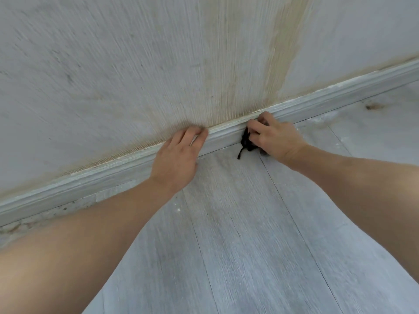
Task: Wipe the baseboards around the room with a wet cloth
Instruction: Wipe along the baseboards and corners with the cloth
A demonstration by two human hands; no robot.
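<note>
A pale grey baseboard runs diagonally from lower left to upper right where the wall meets the floor. My right hand grips a small black cloth and holds it against the face of the baseboard; a loose black strand hangs down onto the floor. My left hand rests on the baseboard a little to the left, its straight fingers lying over the top edge and touching the wall.
The wall above is textured, with yellowish stains down its middle and along its foot. Grey wood-look floor planks fill the foreground. Crumbly debris lies at the baseboard's foot at the left, and a brown spot marks the floor at the right.
</note>
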